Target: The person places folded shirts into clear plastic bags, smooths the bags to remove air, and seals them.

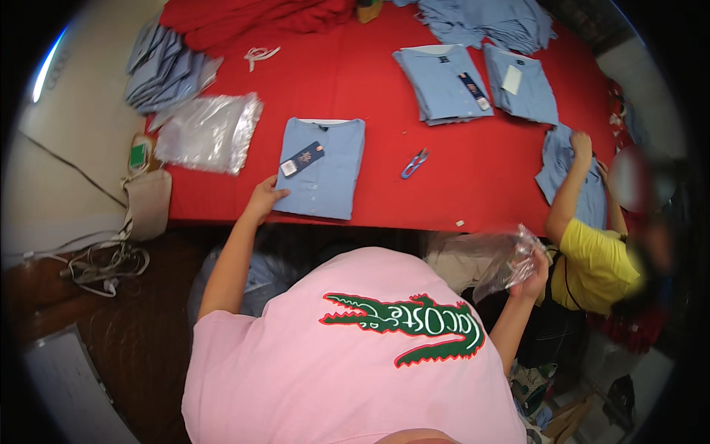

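Observation:
A folded light blue shirt [333, 174] with a dark hang tag [302, 159] lies at the near edge of the red-covered table. My left hand [265, 200] holds its lower left edge, thumb on top and the other fingers out of sight beneath. Off to the right, beyond the table's front edge, my right hand [530, 274] grips a clear plastic bag [510, 259], which hangs loosely toward my body. To the left of the shirt is a stack of clear plastic bags [211, 133]. Blue-handled thread snips [415, 163] rest on the cloth right of the shirt.
Folded blue shirts [444, 85] lie at the back right, and packed shirts [164, 70] are piled at the far left. A red cloth heap [251, 22] covers the back. At right a co-worker in yellow [599, 259] handles another blue shirt [562, 166]. Cables [111, 266] hang at left.

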Action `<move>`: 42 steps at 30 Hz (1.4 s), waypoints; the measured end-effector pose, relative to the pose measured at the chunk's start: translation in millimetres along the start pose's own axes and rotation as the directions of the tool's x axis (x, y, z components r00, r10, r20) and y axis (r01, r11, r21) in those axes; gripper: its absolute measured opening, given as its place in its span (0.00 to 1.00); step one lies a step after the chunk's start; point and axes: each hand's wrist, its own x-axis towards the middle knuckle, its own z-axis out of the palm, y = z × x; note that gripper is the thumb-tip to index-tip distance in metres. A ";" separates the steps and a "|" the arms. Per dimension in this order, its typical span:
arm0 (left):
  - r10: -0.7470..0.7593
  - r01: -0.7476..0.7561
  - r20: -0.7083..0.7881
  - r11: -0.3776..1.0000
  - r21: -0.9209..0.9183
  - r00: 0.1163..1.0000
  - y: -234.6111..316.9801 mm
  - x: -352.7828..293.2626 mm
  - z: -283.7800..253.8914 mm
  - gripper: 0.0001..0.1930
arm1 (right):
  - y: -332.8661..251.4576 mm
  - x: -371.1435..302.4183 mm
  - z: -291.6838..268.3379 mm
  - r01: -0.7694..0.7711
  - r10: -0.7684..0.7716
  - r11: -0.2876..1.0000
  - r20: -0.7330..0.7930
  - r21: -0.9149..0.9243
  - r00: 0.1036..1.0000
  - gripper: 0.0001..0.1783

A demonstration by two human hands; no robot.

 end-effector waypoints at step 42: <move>0.648 -0.704 0.405 0.710 -0.014 0.645 128.2 -78.0 122.1 0.21 | 133.3 -50.8 342.4 0.401 -0.033 0.507 0.448 -0.763 0.893 0.14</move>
